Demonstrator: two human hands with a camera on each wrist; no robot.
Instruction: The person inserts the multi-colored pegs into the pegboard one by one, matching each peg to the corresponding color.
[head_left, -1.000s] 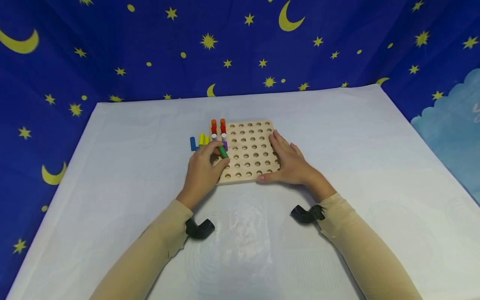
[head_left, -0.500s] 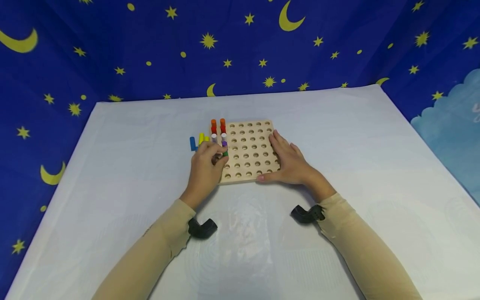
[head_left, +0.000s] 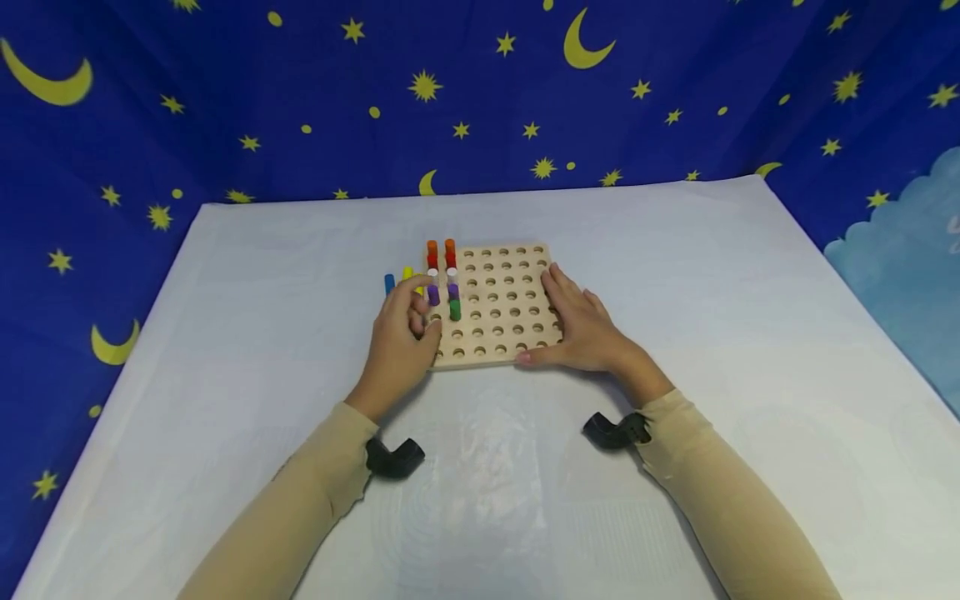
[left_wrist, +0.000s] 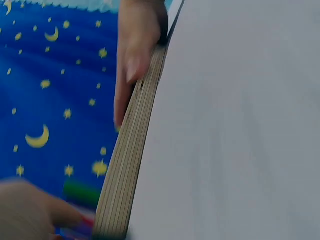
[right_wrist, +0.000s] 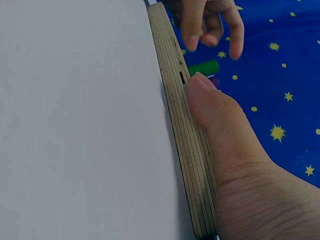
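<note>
The left hand (head_left: pixel 397 337) is held with loose fingers, its grip empty, just beside the green peg (head_left: pixel 454 310), which is seated upright in the wooden pegboard (head_left: pixel 510 333). The right hand (head_left: pixel 581 325) is pressed flat on the board's right part. The standing purple pegs (head_left: pixel 433 295) could be knocked if the fingers are swept forward. Left of the grip, loose pegs (head_left: pixel 389 282) are lying on the counter (head_left: pixel 675 267); open room is found behind the hands.
</note>
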